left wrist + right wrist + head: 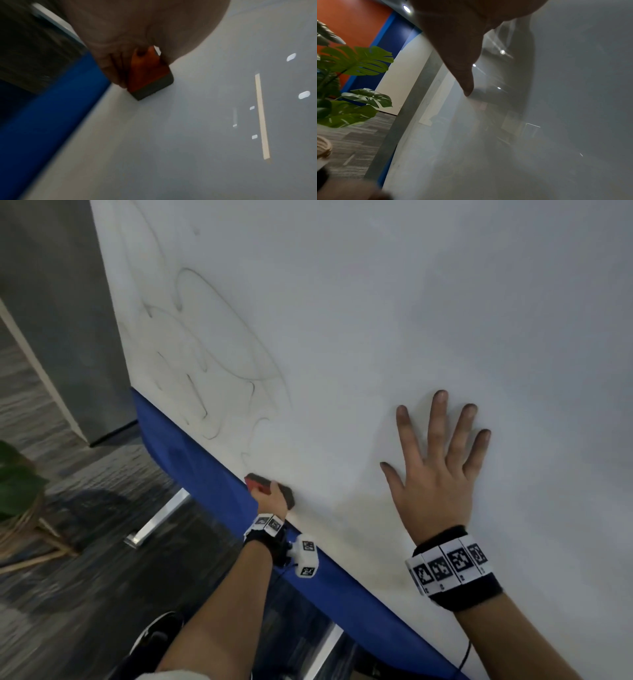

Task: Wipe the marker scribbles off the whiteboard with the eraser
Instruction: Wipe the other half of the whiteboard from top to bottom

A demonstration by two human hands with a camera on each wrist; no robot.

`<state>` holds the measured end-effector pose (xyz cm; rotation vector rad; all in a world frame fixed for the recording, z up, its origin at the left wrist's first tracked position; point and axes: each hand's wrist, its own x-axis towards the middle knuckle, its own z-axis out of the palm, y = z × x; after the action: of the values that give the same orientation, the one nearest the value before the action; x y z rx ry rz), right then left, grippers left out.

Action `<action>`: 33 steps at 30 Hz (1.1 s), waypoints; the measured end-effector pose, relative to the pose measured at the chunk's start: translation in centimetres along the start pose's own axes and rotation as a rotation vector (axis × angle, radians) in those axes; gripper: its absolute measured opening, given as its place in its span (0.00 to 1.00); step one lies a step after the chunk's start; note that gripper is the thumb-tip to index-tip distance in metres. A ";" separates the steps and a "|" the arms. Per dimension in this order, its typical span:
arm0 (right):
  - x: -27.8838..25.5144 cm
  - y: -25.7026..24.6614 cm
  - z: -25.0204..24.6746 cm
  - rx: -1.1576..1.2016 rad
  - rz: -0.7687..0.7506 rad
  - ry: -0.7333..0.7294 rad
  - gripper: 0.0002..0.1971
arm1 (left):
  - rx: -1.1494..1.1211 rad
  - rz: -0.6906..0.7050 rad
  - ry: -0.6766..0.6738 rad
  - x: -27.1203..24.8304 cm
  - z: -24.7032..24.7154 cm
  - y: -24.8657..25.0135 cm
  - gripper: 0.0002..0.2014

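A large whiteboard [376, 302] fills most of the head view, with faint looping marker scribbles [212, 354] on its left part. My left hand [272, 501] grips a red eraser [258, 484] with a dark felt pad, pressed against the board near its lower blue edge. In the left wrist view the eraser [149, 75] shows its felt on the board [188, 135], the left hand [120, 60] wrapped round it. My right hand [436, 470] lies flat on the board with fingers spread; its thumb [467, 81] touches the board [573, 94].
A blue panel [191, 446] runs along the board's lower edge, with metal legs [161, 518] on grey carpet below. A green plant [17, 481] in a woven stand sits at the left; its leaves [356, 60] show before an orange wall. A grey pillar [61, 302] stands behind.
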<state>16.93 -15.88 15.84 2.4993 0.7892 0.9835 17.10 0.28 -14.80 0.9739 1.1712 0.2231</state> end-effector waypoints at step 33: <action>-0.6 -0.6 0.4 0.055 0.001 -0.001 0.46 | -0.001 0.749 -0.070 -9.8 -0.6 12.6 0.36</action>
<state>16.59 -15.81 14.98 2.5462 0.8261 0.9736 16.55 2.08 1.08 1.3774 0.6971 0.7766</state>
